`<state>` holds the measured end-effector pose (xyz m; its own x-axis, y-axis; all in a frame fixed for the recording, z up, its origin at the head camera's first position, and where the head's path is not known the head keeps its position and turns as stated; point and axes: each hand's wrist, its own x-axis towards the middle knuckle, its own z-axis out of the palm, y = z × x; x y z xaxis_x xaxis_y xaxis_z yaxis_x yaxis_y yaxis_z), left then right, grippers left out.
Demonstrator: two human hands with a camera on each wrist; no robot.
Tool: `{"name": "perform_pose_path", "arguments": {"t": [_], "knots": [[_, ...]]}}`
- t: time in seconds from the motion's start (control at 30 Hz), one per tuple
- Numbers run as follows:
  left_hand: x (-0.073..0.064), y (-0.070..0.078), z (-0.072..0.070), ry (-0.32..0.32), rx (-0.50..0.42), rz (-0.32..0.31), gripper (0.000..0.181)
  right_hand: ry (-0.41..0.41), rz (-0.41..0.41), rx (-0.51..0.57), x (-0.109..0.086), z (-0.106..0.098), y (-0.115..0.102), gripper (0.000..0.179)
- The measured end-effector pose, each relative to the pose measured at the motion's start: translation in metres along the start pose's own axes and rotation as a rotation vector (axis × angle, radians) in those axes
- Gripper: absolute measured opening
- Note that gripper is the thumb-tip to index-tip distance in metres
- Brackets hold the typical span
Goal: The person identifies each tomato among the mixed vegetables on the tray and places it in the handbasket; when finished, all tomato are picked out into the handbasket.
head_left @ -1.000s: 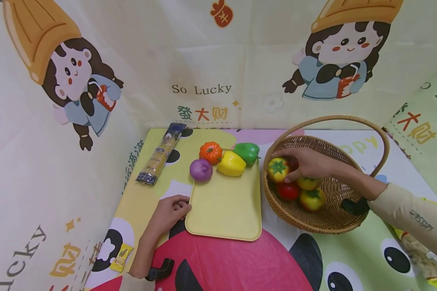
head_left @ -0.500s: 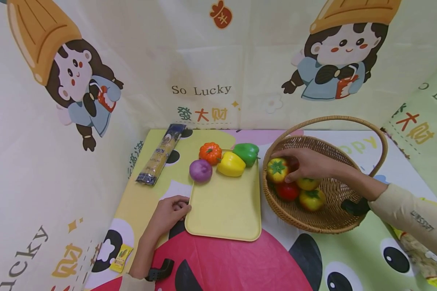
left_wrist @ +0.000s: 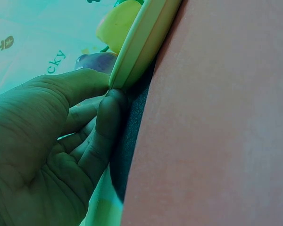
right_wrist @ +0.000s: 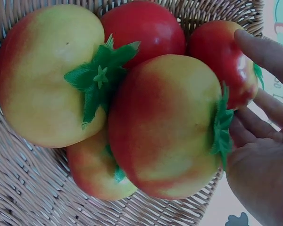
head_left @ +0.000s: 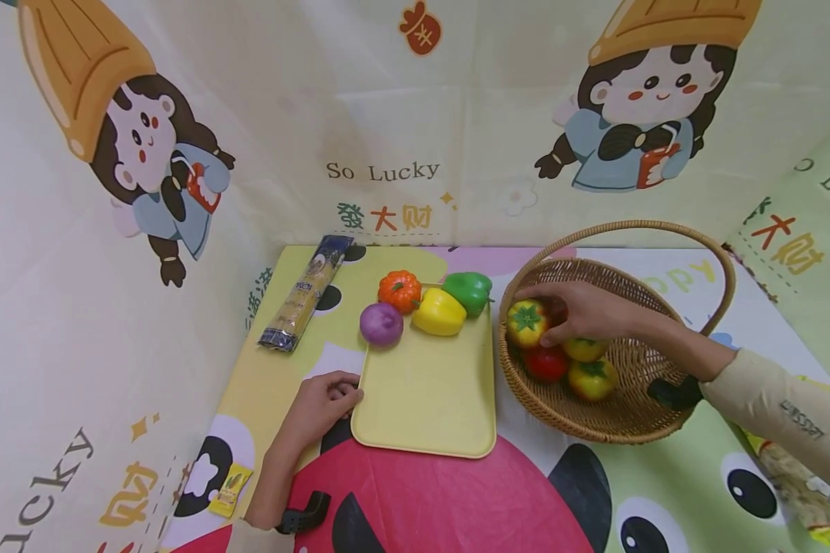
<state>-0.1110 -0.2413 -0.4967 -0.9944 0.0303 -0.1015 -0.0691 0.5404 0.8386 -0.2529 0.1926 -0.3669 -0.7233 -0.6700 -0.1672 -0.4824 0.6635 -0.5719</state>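
My left hand [head_left: 323, 403] pinches the left rim of a pale yellow tray [head_left: 425, 395]; in the left wrist view, the thumb lies over the rim and the index finger under it. A toy purple onion [head_left: 381, 324], orange pumpkin [head_left: 400, 289], yellow bell pepper [head_left: 439, 312] and green bell pepper [head_left: 467, 291] cluster at the tray's far end. Inside a wicker basket [head_left: 636, 407], my right hand [head_left: 588, 311] grips a red-and-yellow toy tomato [right_wrist: 212, 61] at the left side. Several other tomatoes [right_wrist: 167, 127] lie beside it, partly hidden by the hand in the head view.
The basket's tall handle [head_left: 636, 224] arches over its far side. A spaghetti pack [head_left: 307, 296] lies at the back left, a small yellow packet [head_left: 231, 489] at the front left. Another bag [head_left: 802, 484] sits at the right edge, partly under the sleeve. Printed cloth walls stand around.
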Motion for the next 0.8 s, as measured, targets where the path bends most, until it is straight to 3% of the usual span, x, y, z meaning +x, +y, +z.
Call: {"name": "perform_pose_path", "arguments": {"t": [0.27, 0.47, 0.57, 0.7, 0.8], "knots": [[0.002, -0.003, -0.001, 0.003, 0.002, 0.002, 0.022, 0.061, -0.007, -0.076, -0.012, -0.011, -0.020, 0.063], [0.007, -0.007, -0.002, 0.004, -0.006, 0.002, 0.023, 0.211, -0.066, -0.087, -0.048, -0.026, -0.043, 0.063], [0.008, -0.006, -0.003, 0.001, 0.037, 0.019, 0.023, 0.303, -0.084, -0.102, -0.072, -0.031, -0.049, 0.067], [0.012, 0.002, -0.006, 0.015, 0.173, 0.091, 0.027, 0.429, 0.007, -0.103, -0.107, -0.035, -0.049, 0.073], [0.017, 0.012, -0.015, 0.054, 0.276, 0.184, 0.034, 0.512, 0.104, -0.081, -0.132, -0.037, -0.044, 0.077]]}}
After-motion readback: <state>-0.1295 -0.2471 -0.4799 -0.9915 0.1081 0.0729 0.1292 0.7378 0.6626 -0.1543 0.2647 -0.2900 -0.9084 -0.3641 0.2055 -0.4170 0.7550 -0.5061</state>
